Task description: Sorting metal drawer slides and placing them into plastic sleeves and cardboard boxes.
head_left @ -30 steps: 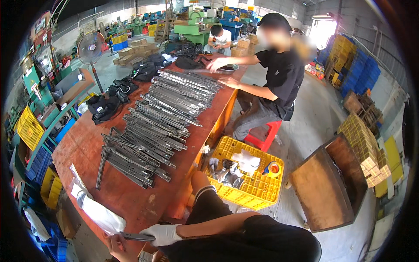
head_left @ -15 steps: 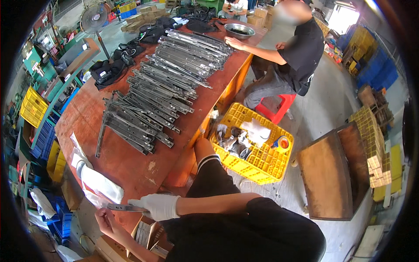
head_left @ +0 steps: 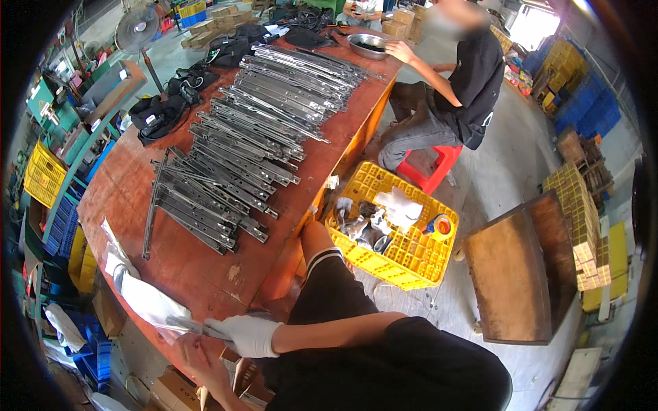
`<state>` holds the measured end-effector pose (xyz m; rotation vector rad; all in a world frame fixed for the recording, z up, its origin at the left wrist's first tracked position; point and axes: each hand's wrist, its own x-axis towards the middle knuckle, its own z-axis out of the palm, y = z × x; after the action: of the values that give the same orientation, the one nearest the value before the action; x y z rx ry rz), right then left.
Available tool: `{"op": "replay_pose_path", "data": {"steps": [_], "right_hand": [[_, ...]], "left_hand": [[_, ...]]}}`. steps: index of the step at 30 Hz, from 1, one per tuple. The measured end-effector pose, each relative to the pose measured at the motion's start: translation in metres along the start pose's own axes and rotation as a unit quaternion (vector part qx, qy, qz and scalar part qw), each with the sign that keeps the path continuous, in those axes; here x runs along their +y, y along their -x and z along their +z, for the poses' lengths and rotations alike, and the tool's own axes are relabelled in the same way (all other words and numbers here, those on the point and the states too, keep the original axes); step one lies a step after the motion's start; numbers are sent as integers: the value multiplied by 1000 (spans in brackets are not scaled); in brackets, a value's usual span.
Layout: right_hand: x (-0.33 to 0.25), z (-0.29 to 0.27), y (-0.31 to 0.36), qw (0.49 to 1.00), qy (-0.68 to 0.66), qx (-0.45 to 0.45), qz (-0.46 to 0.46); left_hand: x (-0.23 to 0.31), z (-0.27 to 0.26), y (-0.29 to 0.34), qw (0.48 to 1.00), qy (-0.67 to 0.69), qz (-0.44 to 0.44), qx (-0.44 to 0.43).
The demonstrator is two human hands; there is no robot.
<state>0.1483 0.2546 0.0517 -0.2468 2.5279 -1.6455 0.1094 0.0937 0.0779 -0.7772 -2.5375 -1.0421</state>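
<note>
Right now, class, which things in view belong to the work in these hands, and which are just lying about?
Seem part of the work:
- metal rail in the gloved right hand
- white plastic near the bare left hand
- rows of rails

Seem just lying about:
- standing fan
- black bags
- wooden box

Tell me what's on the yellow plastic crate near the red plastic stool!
Crumpled white material, a greyish bundle and a round orange-blue roll. Whatever they cover is hidden.
</note>
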Motion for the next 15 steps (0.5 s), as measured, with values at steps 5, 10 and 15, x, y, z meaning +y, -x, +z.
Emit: {"op": "replay_pose_path", "data": {"steps": [5, 10, 15], "right_hand": [[16, 4, -11, 992, -122, 27, -7], [19, -7, -17, 970, -233, -70, 23], [-38, -33, 14, 922, -272, -267, 71]], "left_hand": [[6, 9, 14, 998, -1, 1, -63], [-2, -25, 28, 983, -2, 156, -98], [13, -39, -24, 935, -90, 246, -240]]}}
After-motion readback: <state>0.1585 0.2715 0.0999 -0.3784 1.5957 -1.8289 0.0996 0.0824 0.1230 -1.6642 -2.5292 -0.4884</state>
